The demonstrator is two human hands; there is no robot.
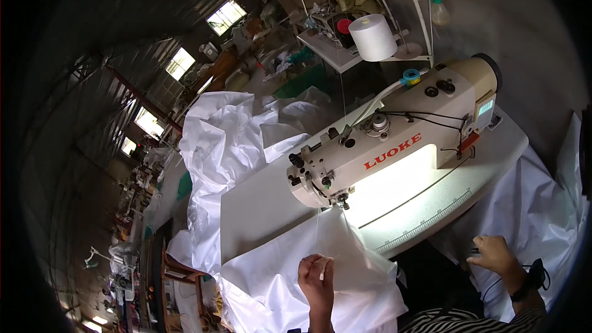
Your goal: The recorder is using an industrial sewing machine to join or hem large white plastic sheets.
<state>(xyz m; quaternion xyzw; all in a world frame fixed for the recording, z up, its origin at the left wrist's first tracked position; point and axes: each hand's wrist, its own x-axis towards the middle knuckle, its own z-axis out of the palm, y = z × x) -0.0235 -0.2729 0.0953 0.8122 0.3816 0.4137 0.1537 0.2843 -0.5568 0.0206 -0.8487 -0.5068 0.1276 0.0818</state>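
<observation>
A white sewing machine (394,139) stands on its pale bed, lamp lit. White fabric (277,259) lies under its needle area and spreads toward me over the front edge. In front of the needle my left hand (316,279) is closed in a pinch over the fabric. A fine white thread (317,231) runs from the machine head down to those fingertips. My right hand (495,255) is off to the right, beside the machine table, with its fingers curled. A small dark thing shows at its fingertips, too small to name.
A bundle of white fabric (225,129) is heaped behind and left of the machine. More white fabric (524,203) hangs at the right. A white thread cone (373,37) stands behind the machine. Cluttered work tables (259,68) fill the far background.
</observation>
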